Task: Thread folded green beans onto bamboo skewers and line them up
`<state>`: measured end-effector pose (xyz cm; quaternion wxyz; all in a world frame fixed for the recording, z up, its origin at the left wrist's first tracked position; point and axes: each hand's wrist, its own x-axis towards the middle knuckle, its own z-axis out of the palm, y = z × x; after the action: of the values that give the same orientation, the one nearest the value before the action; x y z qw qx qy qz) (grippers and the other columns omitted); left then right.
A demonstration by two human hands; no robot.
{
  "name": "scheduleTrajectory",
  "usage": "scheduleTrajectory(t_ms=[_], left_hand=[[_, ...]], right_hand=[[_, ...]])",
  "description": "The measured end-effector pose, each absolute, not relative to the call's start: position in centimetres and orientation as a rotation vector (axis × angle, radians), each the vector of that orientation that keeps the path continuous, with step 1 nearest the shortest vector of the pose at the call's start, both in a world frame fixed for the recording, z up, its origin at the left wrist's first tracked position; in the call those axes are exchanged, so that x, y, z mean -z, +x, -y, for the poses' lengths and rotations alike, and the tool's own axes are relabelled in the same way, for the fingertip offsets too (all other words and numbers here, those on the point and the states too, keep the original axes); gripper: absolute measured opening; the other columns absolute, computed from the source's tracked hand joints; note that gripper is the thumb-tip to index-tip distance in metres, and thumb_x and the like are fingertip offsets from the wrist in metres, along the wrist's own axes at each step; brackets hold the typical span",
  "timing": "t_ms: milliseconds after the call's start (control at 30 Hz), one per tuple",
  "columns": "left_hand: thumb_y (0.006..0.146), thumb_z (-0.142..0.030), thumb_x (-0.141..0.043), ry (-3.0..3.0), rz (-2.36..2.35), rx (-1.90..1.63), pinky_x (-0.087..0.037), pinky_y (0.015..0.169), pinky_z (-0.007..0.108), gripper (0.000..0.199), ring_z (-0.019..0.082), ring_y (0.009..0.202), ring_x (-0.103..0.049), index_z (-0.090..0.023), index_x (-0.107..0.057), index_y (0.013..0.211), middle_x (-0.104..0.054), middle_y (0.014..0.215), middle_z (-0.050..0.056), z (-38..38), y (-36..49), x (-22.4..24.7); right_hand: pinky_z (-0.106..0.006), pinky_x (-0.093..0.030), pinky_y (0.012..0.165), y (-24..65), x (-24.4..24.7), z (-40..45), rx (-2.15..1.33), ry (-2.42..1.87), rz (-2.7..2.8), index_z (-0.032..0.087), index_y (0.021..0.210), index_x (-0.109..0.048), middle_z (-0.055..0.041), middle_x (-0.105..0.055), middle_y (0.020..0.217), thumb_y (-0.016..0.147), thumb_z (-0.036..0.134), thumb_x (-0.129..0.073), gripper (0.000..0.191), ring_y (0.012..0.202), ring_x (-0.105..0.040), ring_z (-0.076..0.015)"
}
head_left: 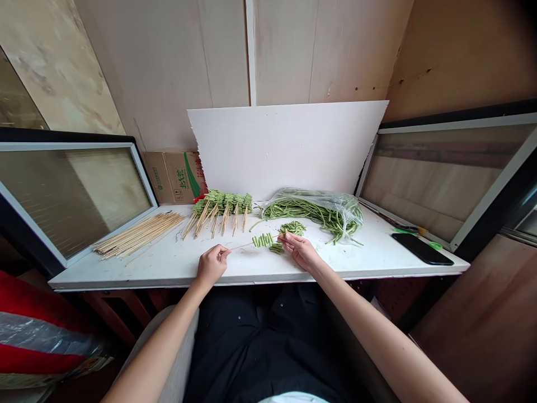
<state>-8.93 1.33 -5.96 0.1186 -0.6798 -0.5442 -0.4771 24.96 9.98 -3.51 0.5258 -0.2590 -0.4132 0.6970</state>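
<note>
My left hand (pixel 212 263) pinches one end of a thin wooden skewer (pixel 241 247) above the front of the white table. Several short green bean pieces (pixel 262 240) are threaded crosswise near its other end. There, my right hand (pixel 298 251) has its fingers closed at the skewer's tip; whether a bean piece is between them is hidden. Just behind my right hand lies a pile of cut bean pieces (pixel 292 228), and a few more pieces (pixel 276 248) lie beside its fingers. Finished-looking bean skewers (pixel 224 204) are stacked at the back, left of centre.
Bare skewers (pixel 138 235) lie on the table's left. Long beans in a clear plastic bag (pixel 312 211) are at the back right. A black phone (pixel 422 249) rests near the right edge. A cardboard box (pixel 174 176) and a white board (pixel 289 148) stand behind.
</note>
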Motion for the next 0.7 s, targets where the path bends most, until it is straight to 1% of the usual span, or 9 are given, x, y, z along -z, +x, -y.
scheduleTrajectory(t_ms=[267,400,533,700], left_hand=[[0.095,-0.025,-0.065,-1.961,1.568,1.402,-0.041,0.057,0.027,0.018,0.016,0.056,-0.06,-0.023,-0.066,0.077,-0.071,0.068,0.0,-1.37,-8.85,5.99],[0.095,-0.024,-0.065,-1.977,1.56,1.409,-0.043,0.058,0.027,0.017,0.015,0.056,-0.06,-0.023,-0.066,0.078,-0.074,0.073,0.0,-1.34,-8.84,5.96],[0.096,-0.025,-0.065,-1.968,1.58,1.431,-0.045,0.06,0.027,0.017,0.016,0.059,-0.063,-0.023,-0.067,0.079,-0.075,0.074,0.001,-1.28,-8.81,5.9],[0.095,-0.024,-0.064,-1.966,1.561,1.432,-0.047,0.061,0.027,0.017,0.017,0.061,-0.066,-0.023,-0.066,0.078,-0.077,0.076,0.001,-1.3,-8.82,5.88]], right_hand=[[-0.039,-0.062,0.103,24.96,3.54,-10.01,-1.65,-0.633,0.999,0.021,0.101,-0.083,-0.0101,-0.083,0.113,0.072,0.037,-0.099,0.037,0.119,-0.075,-0.0285],[-0.036,-0.064,0.099,24.89,3.43,-9.96,-1.649,-0.637,0.983,0.02,0.1,-0.083,-0.0104,-0.083,0.111,0.07,0.036,-0.1,0.037,0.116,-0.076,-0.0277],[-0.032,-0.064,0.097,24.89,3.25,-9.78,-1.661,-0.64,0.985,0.019,0.1,-0.083,-0.011,-0.083,0.112,0.072,0.034,-0.099,0.035,0.114,-0.077,-0.0259],[-0.03,-0.064,0.096,24.95,3.08,-9.56,-1.664,-0.635,0.997,0.018,0.101,-0.083,-0.0114,-0.082,0.114,0.075,0.034,-0.097,0.034,0.115,-0.077,-0.0253]])
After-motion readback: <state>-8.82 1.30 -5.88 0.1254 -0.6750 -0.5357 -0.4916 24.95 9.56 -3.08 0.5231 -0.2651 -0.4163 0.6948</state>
